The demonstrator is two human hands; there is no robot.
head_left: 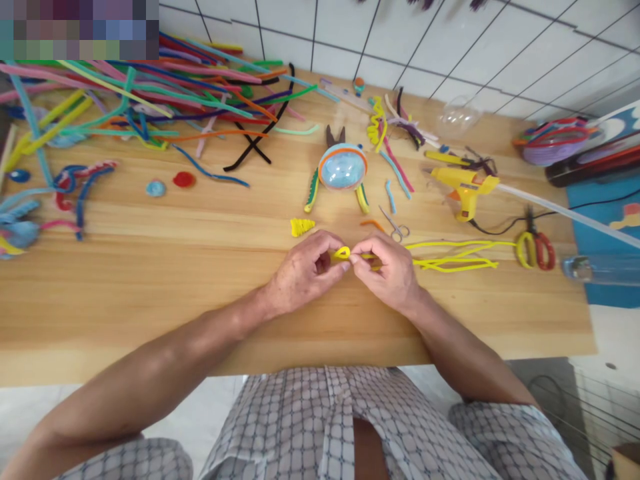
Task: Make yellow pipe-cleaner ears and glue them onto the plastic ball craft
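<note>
Yellow strip point(343, 253) partly hidden by right hand point(387, 272); clear cylinder point(611, 269), perhaps bottle, cut by right edge

Over the wooden desk point(200, 287), the left hand point(305, 272) and right hand point(389, 275) pinch a looped yellow stem point(343, 253) between thumbs and fingers. A coiled yellow piece point(302, 227) lies just beyond the left hand, small scissors point(399, 232) near the right. Farther back, a clear oval piece point(343, 168) rests over pliers point(313, 189); a yellow glue gun point(466, 189) lies rightward.

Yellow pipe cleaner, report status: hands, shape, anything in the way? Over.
Left hand, right hand: fingers pinching yellow pipe cleaner. Bent into small loop between them. Small scissors just beyond right hand, not blocking.
</note>
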